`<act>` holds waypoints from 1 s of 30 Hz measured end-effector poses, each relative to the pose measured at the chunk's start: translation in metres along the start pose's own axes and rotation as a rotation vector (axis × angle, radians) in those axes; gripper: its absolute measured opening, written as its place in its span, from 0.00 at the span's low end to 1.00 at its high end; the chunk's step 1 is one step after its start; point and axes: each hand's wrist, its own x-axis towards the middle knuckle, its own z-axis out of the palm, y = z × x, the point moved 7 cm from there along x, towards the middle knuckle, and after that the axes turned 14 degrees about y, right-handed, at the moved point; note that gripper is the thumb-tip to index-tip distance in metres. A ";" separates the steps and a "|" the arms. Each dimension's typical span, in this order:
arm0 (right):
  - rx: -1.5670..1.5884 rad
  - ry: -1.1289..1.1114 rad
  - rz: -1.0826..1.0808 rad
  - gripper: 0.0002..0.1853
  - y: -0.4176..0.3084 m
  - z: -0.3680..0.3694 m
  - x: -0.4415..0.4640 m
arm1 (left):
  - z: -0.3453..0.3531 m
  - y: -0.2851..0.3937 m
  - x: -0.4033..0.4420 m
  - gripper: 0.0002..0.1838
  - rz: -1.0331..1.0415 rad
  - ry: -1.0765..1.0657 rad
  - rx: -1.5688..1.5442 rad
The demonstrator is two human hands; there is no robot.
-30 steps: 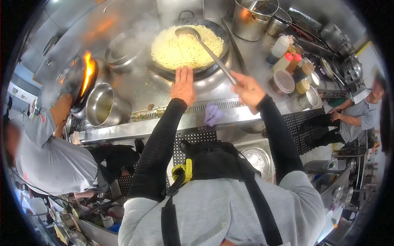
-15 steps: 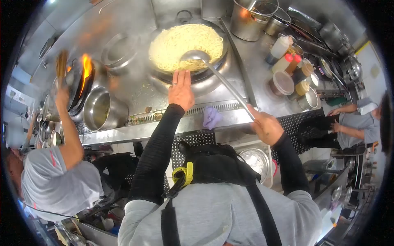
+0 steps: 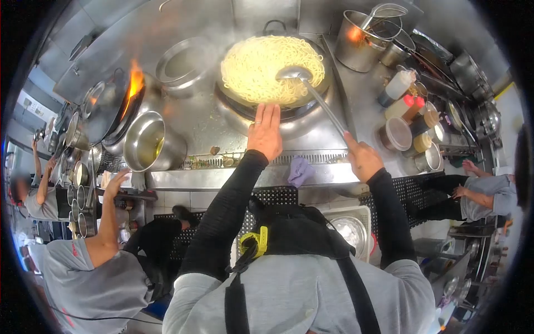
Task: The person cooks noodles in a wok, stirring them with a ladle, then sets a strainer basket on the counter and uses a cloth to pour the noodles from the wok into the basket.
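Observation:
A wok [image 3: 271, 114] full of pale noodles [image 3: 250, 69] sits on the steel range. My left hand [image 3: 266, 136] is at the wok's near edge, palm down with its fingers stretched forward; whether it grips the rim cannot be made out. In my right hand [image 3: 362, 158] is the handle of a long steel ladle [image 3: 325, 106], whose bowl rests on the right part of the noodles. A purple cloth [image 3: 301, 171] lies on the range's front edge between my hands.
Flames rise by a tilted wok [image 3: 114, 103] at the left, beside a steel pot [image 3: 153, 142]. Sauce bottles [image 3: 399, 84] and a lidded tub [image 3: 395, 134] stand at the right. Co-workers are at the left and a person [image 3: 483, 195] is at the right.
The ladle bowl has moved from the far side of the noodles to their right part, and my right hand has drawn back. The near co-worker's arm has left the flaming wok.

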 end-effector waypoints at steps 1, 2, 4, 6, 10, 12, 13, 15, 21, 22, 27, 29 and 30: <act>-0.010 -0.008 0.007 0.32 0.002 0.002 0.005 | 0.000 0.000 0.000 0.36 0.002 0.005 0.004; -0.020 -0.015 0.014 0.32 0.005 0.004 0.009 | -0.001 0.000 -0.001 0.36 0.005 0.011 0.007; -0.026 -0.029 0.035 0.33 0.011 0.010 0.018 | 0.000 0.000 -0.001 0.36 0.010 0.019 0.011; -0.021 -0.047 0.054 0.33 0.015 0.016 0.027 | 0.002 0.000 -0.002 0.36 0.012 0.022 0.013; 0.000 -0.055 0.050 0.33 0.023 0.031 0.044 | 0.003 0.001 -0.002 0.37 0.002 0.011 0.011; 0.003 -0.051 0.036 0.33 0.025 0.036 0.054 | 0.003 0.001 -0.001 0.37 -0.008 -0.001 0.011; 0.002 -0.054 0.032 0.33 0.026 0.037 0.059 | 0.002 0.001 -0.001 0.37 -0.008 0.003 0.008; 0.003 -0.033 0.015 0.33 0.029 0.042 0.068 | 0.002 0.001 -0.001 0.36 -0.005 0.009 0.001; -0.009 -0.035 0.048 0.33 0.046 0.056 0.096 | 0.004 0.002 -0.001 0.36 -0.005 0.012 0.003; 0.008 -0.030 0.051 0.33 0.045 0.055 0.101 | 0.004 0.003 -0.001 0.37 -0.005 0.005 0.003; 0.104 -0.004 0.079 0.32 0.044 0.057 0.123 | 0.008 0.003 -0.001 0.40 -0.009 -0.025 0.019; 0.138 0.042 0.065 0.32 0.040 0.059 0.129 | 0.010 0.003 0.000 0.41 -0.016 -0.049 0.031; 0.163 0.044 0.069 0.31 0.035 0.061 0.132 | 0.010 0.001 -0.001 0.42 -0.020 -0.060 0.035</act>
